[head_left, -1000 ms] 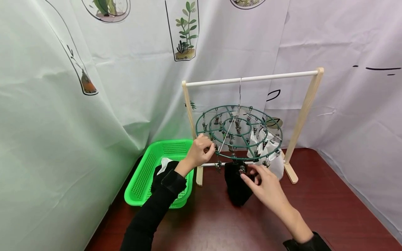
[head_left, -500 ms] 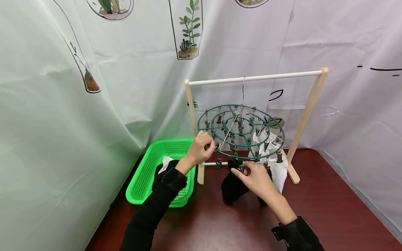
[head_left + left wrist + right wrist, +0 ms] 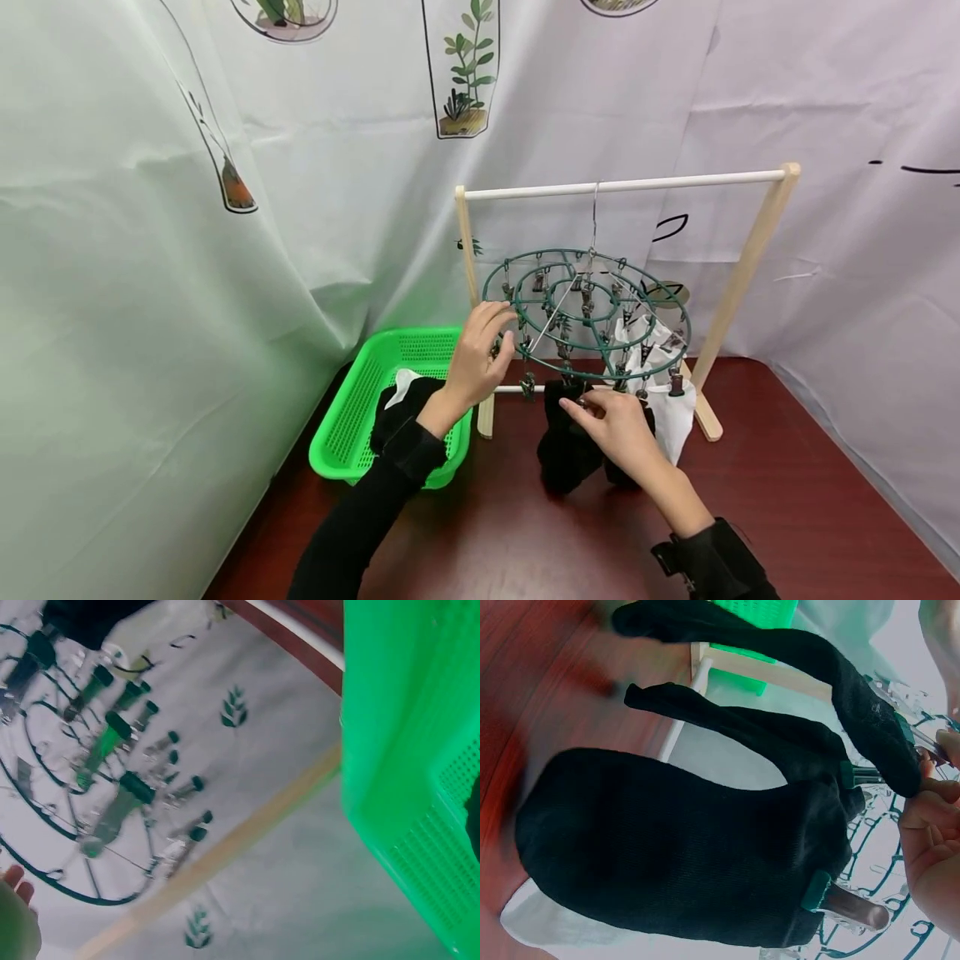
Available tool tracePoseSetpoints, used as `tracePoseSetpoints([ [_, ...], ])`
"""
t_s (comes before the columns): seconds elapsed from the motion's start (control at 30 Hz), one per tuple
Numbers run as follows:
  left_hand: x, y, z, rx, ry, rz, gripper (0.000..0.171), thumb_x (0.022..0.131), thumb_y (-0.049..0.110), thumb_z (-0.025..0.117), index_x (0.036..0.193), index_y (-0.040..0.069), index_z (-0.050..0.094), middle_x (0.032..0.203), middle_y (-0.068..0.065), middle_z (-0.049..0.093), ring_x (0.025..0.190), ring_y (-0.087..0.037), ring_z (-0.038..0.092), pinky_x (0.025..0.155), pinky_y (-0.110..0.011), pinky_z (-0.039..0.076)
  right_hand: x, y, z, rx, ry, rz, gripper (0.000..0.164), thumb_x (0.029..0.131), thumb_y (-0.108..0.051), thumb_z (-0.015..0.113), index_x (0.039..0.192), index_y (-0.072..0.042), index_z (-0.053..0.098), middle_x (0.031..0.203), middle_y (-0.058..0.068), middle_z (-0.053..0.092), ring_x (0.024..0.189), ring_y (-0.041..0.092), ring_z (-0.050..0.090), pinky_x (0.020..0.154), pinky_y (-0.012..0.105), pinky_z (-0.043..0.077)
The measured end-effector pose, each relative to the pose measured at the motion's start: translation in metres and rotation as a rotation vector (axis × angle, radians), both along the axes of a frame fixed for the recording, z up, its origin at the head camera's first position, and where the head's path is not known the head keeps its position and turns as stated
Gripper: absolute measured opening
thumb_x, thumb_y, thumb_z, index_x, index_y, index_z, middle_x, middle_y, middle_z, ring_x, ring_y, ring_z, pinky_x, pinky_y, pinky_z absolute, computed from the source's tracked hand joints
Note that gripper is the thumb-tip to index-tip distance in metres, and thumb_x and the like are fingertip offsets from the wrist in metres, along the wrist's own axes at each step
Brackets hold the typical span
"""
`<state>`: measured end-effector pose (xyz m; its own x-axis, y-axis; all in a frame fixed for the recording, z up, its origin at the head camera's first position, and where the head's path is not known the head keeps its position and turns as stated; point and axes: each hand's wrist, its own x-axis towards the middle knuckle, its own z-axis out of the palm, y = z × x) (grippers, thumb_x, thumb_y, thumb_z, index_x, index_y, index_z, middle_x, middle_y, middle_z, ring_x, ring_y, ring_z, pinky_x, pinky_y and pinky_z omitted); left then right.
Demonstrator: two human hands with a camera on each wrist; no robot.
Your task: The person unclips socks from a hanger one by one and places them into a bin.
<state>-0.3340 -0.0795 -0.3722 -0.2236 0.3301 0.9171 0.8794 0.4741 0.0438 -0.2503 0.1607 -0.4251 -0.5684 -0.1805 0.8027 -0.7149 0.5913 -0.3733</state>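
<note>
- Red-brown table (image 3: 517, 533), bearing rack and basket.
- Wooden rack (image 3: 742, 258), far side, right of centre; white bar across top.
- Round green hanger (image 3: 600, 378), hooked over the bar; clips dangle from its rings.
- Green basket (image 3: 348, 425), left of rack; black cloth (image 3: 408, 408) and a white piece (image 3: 402, 387) inside.
- White cloth (image 3: 671, 417), hanging at hanger's right side.
- Three black socks (image 3: 675, 840), hanging at hanger's near side.
- Left hand (image 3: 472, 354), by hanger's left rim; thumb and fingertips parted, grip empty; contact with rim cannot be told.
- Right hand (image 3: 618, 425), near side of hanger; pinches a metal clip (image 3: 924, 740) at one sock's top.
</note>
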Motion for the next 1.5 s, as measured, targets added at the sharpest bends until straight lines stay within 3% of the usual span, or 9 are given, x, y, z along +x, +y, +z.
tracePoseSetpoints([
  [0.13, 0.035, 0.007, -0.007, 0.116, 0.193, 0.026, 0.029, 0.092, -0.010, 0.063, 0.120, -0.009, 0.070, 0.121, -0.026, 0.073, 0.114, -0.044, 0.067, 0.103, -0.055, 0.055, -0.010, 0.006, -0.016, -0.011, 0.022, 0.016, 0.036, 0.100, -0.025, 0.085, 0.071, -0.019, 0.064, 0.067, -0.015, 0.046, 0.062, -0.002, 0.040, 0.056, 0.026, 0.038],
  [0.23, 0.069, 0.015, -0.024, 0.168, 0.137, 0.000, 0.030, 0.086, -0.014, 0.064, 0.115, -0.006, 0.067, 0.108, -0.021, 0.072, 0.100, -0.037, 0.066, 0.089, -0.049, 0.057, -0.033, 0.016, -0.046, -0.020, 0.026, 0.019, 0.035, 0.102, -0.033, 0.084, 0.074, -0.024, 0.066, 0.068, -0.018, 0.047, 0.061, -0.002, 0.041, 0.056, 0.024, 0.036],
  [0.33, 0.097, 0.025, -0.051, 0.115, -0.178, -0.023, 0.034, 0.090, -0.008, 0.067, 0.123, -0.005, 0.063, 0.112, -0.018, 0.069, 0.102, -0.033, 0.064, 0.091, -0.045, 0.057, -0.050, 0.023, -0.065, -0.043, 0.036, 0.045, 0.033, 0.104, -0.040, 0.082, 0.077, -0.027, 0.070, 0.069, -0.020, 0.051, 0.060, -0.002, 0.045, 0.056, 0.022, 0.037],
  [0.43, 0.112, 0.031, -0.070, -0.005, -0.633, 0.011, 0.053, 0.101, 0.011, 0.073, 0.148, -0.003, 0.052, 0.140, -0.019, 0.062, 0.127, -0.033, 0.056, 0.106, -0.050, 0.052, -0.033, 0.017, -0.045, -0.067, 0.065, 0.100, 0.033, 0.106, -0.039, 0.080, 0.079, -0.020, 0.074, 0.069, -0.016, 0.058, 0.059, 0.000, 0.048, 0.055, 0.023, 0.038],
  [0.53, 0.104, 0.034, -0.083, -0.086, -0.987, 0.001, 0.084, 0.103, 0.035, 0.080, 0.167, 0.004, 0.036, 0.163, -0.019, 0.048, 0.146, -0.035, 0.040, 0.118, -0.060, 0.041, -0.012, 0.009, -0.020, -0.075, 0.078, 0.128, 0.029, 0.105, -0.028, 0.081, 0.080, -0.013, 0.076, 0.070, -0.010, 0.065, 0.060, 0.002, 0.053, 0.056, 0.022, 0.041],
  [0.6, 0.085, 0.033, -0.102, -0.116, -1.094, -0.035, 0.094, 0.100, 0.050, 0.081, 0.170, 0.009, 0.035, 0.166, -0.018, 0.047, 0.149, -0.037, 0.037, 0.117, -0.066, 0.039, -0.004, 0.006, -0.010, -0.070, 0.049, 0.115, 0.021, 0.101, -0.017, 0.083, 0.082, -0.011, 0.078, 0.073, -0.007, 0.068, 0.062, 0.004, 0.056, 0.058, 0.022, 0.044],
  [0.8, 0.028, 0.019, -0.147, -0.218, -1.137, -0.196, 0.072, 0.104, 0.064, 0.071, 0.148, 0.008, 0.062, 0.136, -0.007, 0.071, 0.127, -0.023, 0.065, 0.104, -0.052, 0.052, 0.001, 0.005, -0.004, -0.075, -0.059, 0.069, 0.014, 0.092, 0.000, 0.086, 0.085, -0.010, 0.080, 0.075, -0.008, 0.069, 0.065, 0.003, 0.056, 0.061, 0.025, 0.047],
  [1.03, 0.056, 0.006, -0.113, -0.030, -1.235, -0.509, 0.034, 0.112, 0.037, 0.069, 0.109, 0.004, 0.065, 0.087, -0.001, 0.072, 0.082, -0.009, 0.065, 0.077, -0.028, 0.049, 0.000, 0.008, -0.007, -0.124, -0.075, 0.037, 0.027, 0.093, -0.002, 0.084, 0.073, -0.013, 0.070, 0.064, -0.012, 0.052, 0.058, 0.001, 0.045, 0.056, 0.025, 0.040],
  [1.5, 0.089, 0.005, -0.099, 0.085, -1.145, -0.313, 0.025, 0.119, 0.011, 0.052, 0.106, -0.006, 0.066, 0.082, 0.002, 0.053, 0.073, -0.008, 0.051, 0.072, -0.024, 0.041, -0.001, 0.007, -0.006, -0.071, -0.133, -0.035, 0.056, 0.098, -0.009, 0.083, 0.060, -0.019, 0.043, 0.059, -0.015, 0.028, 0.054, -0.003, 0.025, 0.056, 0.025, 0.028],
])
